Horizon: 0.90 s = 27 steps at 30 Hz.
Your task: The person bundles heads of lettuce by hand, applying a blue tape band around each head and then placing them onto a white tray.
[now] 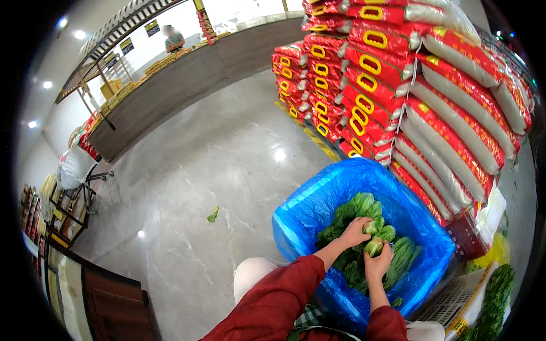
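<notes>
A container lined with a blue plastic bag (298, 226) stands before me, with heads of leafy green lettuce (403, 255) inside. My left hand (357, 232) grips the pale base of one lettuce head (370, 228). Just below and to the right, my right hand (378, 260) holds the base of another head (373, 248), thumb on one side and fingers on the other. The two hands are close together over the bag's middle. Something small and blue shows by the right fingertips; what it is I cannot tell.
Stacked red and clear sacks (448, 149) rise directly behind the bag. A plastic crate (448, 298) with leafy greens (495, 298) stands at right. One loose leaf (213, 214) lies on the grey floor (183, 179). A person (174, 41) stands behind the far counter (170, 93).
</notes>
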Motion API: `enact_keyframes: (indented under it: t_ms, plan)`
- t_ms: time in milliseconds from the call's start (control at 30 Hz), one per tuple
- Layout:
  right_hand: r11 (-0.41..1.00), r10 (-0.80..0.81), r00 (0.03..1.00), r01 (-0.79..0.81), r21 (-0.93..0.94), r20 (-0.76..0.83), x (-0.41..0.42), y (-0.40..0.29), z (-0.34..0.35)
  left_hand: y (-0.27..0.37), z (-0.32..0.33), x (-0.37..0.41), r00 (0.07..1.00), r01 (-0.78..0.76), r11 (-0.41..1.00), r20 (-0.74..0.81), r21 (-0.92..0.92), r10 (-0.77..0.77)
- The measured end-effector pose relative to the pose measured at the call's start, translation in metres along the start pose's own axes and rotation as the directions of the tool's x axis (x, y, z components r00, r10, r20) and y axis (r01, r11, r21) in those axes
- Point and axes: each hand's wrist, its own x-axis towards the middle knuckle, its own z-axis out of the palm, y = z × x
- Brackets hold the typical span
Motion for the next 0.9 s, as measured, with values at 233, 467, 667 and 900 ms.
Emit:
enact_keyframes:
  t_ms: [233,467,667,900]
  plan:
    - [0.983,-0.064,0.983,0.092,0.158,-0.172,0.018,-0.061,-0.075,0.073,-0.065,-0.001,0.921,-0.211,0.969,-0.304,0.128,0.241]
    - [0.973,-0.155,0.982,0.17,0.154,-0.105,0.044,-0.093,-0.168,0.169,-0.143,-0.024,0.963,-0.26,0.886,0.03,0.383,0.269]
    - [0.918,-0.208,0.953,0.112,0.38,0.221,0.03,-0.087,-0.182,0.193,-0.089,-0.069,0.981,-0.189,0.947,0.099,0.259,0.169]
    - [0.678,0.118,0.92,-0.35,0.647,0.373,-0.008,-0.056,-0.177,0.173,-0.066,-0.091,0.913,-0.048,0.994,0.4,-0.099,0.084]
